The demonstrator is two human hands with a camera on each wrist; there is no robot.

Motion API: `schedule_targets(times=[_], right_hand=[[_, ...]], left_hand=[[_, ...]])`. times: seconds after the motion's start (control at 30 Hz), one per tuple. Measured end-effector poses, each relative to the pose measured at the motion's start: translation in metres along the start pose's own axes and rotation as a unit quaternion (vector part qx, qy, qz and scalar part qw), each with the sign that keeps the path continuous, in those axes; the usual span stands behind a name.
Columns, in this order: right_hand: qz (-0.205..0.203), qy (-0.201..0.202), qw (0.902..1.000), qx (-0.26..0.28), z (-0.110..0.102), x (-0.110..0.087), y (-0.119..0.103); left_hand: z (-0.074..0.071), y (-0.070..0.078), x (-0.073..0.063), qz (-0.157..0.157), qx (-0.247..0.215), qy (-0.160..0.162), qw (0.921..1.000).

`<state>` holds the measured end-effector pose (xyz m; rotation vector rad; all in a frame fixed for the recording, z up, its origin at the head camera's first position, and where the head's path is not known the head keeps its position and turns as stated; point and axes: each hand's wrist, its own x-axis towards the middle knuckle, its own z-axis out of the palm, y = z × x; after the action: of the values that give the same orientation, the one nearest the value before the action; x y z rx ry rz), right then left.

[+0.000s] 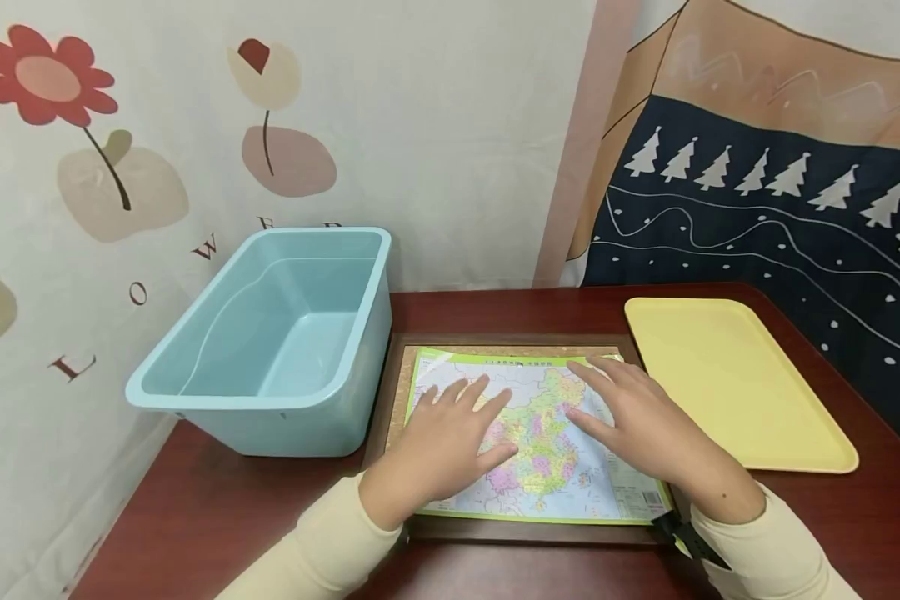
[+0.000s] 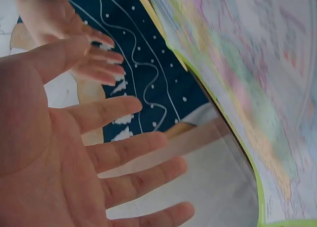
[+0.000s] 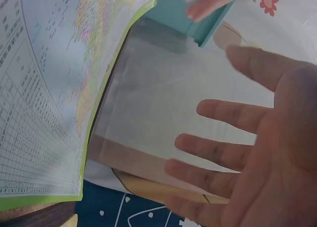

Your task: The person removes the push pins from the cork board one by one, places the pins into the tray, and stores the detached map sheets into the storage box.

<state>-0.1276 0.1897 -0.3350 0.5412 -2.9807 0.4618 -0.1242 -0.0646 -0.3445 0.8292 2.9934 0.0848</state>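
A green-bordered map sheet [image 1: 525, 475] lies on a brown-framed board [image 1: 532, 531] in the middle of the table. My left hand [image 1: 442, 442] hovers over the map's left half with its fingers spread and palm down. Over the right half is my right hand [image 1: 645, 417], fingers likewise spread and holding nothing. In the left wrist view, a gap shows between the left fingers [image 2: 133, 180] and the map [image 2: 247, 98]. The right wrist view shows the right fingers [image 3: 213, 150] apart from the map's edge too. A dark band [image 1: 690, 537] circles the right wrist.
A light blue plastic tub [image 1: 330, 425] stands left of the board, close against the wall cloth. At the right lies a yellow tray [image 1: 742, 383] beside the board. The dark red table [image 1: 217, 517] meets a patterned cloth [image 1: 457, 167] at the back.
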Motion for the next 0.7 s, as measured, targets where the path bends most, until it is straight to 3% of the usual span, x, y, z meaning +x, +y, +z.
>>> schedule_targets(times=[0.2, 0.3, 0.43, 0.7], right_hand=[[-0.006, 0.037, 0.9988, 0.033, -0.002, 0.006, -0.004], [-0.009, 0.047, 0.9984, 0.03, -0.001, 0.016, -0.004], [-0.02, 0.052, 0.9982, 0.024, 0.0, 0.036, -0.004], [-0.006, -0.004, 0.9979, 0.065, 0.017, 0.076, 0.0]], left_hand=[[0.005, 0.01, -0.006, 0.06, 0.034, -0.025, 0.9973], [0.01, 0.014, -0.008, 0.095, 0.03, -0.045, 0.994], [0.015, 0.017, -0.01, 0.127, 0.019, -0.048, 0.9905], [0.021, 0.021, -0.014, 0.172, 0.038, -0.04, 0.9836]])
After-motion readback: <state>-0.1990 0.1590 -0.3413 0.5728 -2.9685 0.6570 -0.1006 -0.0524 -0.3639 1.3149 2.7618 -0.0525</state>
